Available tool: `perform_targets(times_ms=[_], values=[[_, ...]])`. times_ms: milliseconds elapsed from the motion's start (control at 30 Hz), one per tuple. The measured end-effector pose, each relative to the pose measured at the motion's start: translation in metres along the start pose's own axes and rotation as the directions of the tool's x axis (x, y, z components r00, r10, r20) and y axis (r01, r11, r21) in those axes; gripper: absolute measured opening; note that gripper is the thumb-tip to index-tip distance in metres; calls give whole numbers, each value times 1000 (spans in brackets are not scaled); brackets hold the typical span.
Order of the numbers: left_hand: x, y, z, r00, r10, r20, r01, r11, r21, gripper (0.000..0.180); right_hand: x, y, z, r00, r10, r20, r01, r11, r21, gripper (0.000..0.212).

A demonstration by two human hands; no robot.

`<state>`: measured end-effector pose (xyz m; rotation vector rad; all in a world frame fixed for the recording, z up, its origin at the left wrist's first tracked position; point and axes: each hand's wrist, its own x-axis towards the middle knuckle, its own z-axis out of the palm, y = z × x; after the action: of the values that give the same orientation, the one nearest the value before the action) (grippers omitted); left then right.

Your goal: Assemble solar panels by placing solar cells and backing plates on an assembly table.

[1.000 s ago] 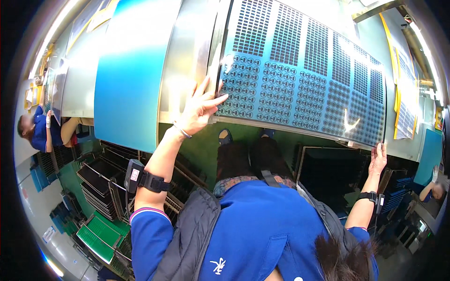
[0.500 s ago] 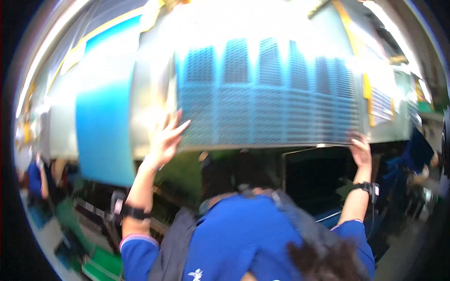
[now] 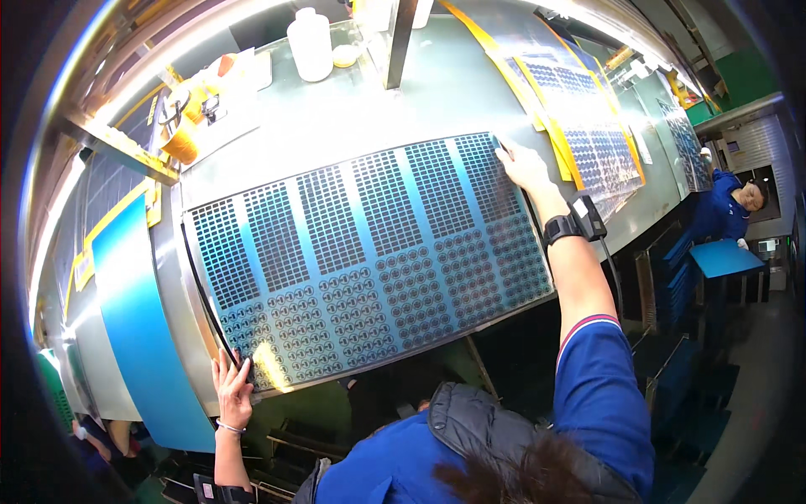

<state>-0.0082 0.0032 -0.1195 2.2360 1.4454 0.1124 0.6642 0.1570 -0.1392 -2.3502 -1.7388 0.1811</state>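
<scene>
Left hand has its fingers stretched out, open, against the near-left corner of the patterned sheet; right hand is up at the far-right corner, can't tell if it's actually pinching. Holding opposite corners probably helps keep it square. Sheet lies along the counter's near edge, I guess for easy reach. Blue panel to the left pokes past that edge, white bottle sits toward the far edge
</scene>
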Motion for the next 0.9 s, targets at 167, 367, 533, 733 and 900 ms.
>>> perform_targets(times_ms=[167, 367, 533, 733, 900], values=[[1, 4, 3, 1000, -25, 9, 25, 999, 20, 56, 7, -4, -1, 1000, 7, -2, -7, 1000, 26, 37], [2, 8, 1, 998, -51, 21, 51, 998, 29, 57, 13, -7, -8, 992, 80, 93, -82, 996, 18, 41], [1, 9, 1, 999, -42, 14, 42, 999, 18, 57, 16, -1, -1, 997, 58, 50, -61, 996, 61, 43], [4, 5, 1, 999, -48, 19, 47, 999, 9, 55, 12, -7, -11, 985, 112, 131, -118, 992, 33, 41], [-7, 5, 1, 997, -55, -45, 57, 997, 50, 60, 19, -29, -20, 981, 124, 152, -84, 966, -243, 42]])
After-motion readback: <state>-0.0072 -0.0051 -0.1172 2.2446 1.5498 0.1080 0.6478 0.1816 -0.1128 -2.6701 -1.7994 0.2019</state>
